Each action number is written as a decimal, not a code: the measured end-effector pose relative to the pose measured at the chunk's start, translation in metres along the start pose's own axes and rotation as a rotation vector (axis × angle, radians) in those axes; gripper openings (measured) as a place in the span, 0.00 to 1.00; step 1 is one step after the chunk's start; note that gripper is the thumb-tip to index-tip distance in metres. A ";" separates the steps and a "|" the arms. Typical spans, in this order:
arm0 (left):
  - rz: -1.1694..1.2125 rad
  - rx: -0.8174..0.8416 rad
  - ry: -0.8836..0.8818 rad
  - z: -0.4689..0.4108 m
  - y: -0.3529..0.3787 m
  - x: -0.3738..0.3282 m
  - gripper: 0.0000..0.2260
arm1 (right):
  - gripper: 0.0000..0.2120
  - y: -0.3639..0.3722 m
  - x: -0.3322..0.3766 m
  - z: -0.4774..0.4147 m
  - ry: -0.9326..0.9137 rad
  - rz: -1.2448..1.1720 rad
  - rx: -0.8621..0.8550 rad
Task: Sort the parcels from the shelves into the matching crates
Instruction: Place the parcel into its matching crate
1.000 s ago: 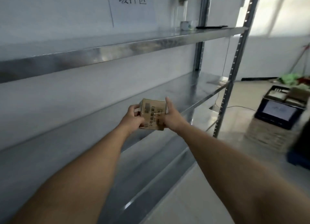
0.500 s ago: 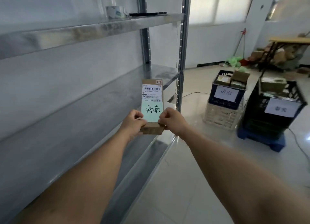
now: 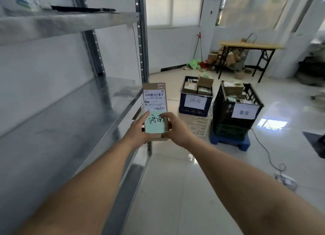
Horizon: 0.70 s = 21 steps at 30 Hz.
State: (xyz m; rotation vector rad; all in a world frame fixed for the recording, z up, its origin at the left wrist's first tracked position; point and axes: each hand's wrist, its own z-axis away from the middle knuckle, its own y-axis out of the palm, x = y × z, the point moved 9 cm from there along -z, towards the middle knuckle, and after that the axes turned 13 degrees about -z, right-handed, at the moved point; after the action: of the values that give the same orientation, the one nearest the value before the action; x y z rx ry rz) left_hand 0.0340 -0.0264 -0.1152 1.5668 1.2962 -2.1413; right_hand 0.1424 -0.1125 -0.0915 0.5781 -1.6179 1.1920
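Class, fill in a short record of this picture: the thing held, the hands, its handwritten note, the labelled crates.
Held: cardboard parcel, upright
Hands: left hand and right hand both grip its lower end
Note: green note, reads 济南
Crates: blue crate labelled 济南; black crate labelled 泰安
Match: blue crate

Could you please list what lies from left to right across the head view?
Metal shelf rack → left hand → parcel with a green 济南 note, gripped by both hands → right hand → blue crate labelled 济南 → black crate labelled 泰安.
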 end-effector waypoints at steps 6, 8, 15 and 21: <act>-0.023 0.115 0.047 -0.111 -0.010 -0.009 0.44 | 0.36 -0.027 0.001 -0.094 0.010 0.114 -0.051; -0.031 0.151 0.072 -0.144 -0.007 -0.010 0.44 | 0.36 -0.036 -0.009 -0.122 0.028 0.118 -0.078; -0.065 0.266 0.071 -0.250 0.047 -0.015 0.43 | 0.38 -0.088 -0.073 -0.196 0.117 0.170 -0.143; -0.132 0.314 0.121 -0.355 0.109 -0.047 0.43 | 0.38 -0.163 -0.130 -0.275 0.148 0.178 -0.169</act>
State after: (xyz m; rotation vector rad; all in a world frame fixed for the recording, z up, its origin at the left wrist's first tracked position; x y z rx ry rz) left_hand 0.3607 0.1516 -0.1547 1.7989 1.1709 -2.4650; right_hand 0.4445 0.0473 -0.1376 0.2366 -1.6487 1.1835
